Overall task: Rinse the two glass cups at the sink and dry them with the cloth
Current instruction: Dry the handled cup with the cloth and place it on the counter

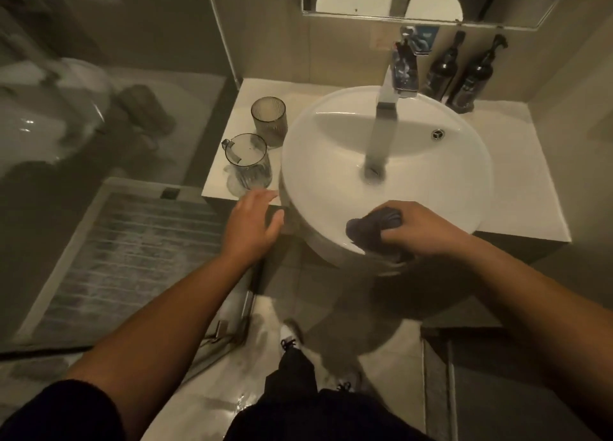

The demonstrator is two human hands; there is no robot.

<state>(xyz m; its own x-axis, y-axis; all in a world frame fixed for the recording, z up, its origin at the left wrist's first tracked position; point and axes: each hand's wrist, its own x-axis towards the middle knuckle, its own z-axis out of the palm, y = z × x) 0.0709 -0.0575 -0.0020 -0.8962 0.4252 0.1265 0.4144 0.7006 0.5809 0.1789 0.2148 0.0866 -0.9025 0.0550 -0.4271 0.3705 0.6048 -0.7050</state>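
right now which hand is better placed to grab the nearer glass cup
Left. The left hand is open and empty, just short of the nearer glass cup on the counter. The right hand grips the cloth at the sink rim.

Two ribbed glass cups, the far cup (269, 119) and the near cup (248, 159), stand upright on the tabletop (232, 178) just left of the round white sink (464, 181). The left hand (253, 223) hovers with fingers straight near the near cup. The right hand (419, 228) holds a bunched dark cloth (371, 228) over the sink's front rim. Two dark pump bottles (464, 72) stand behind the tap (394, 85).
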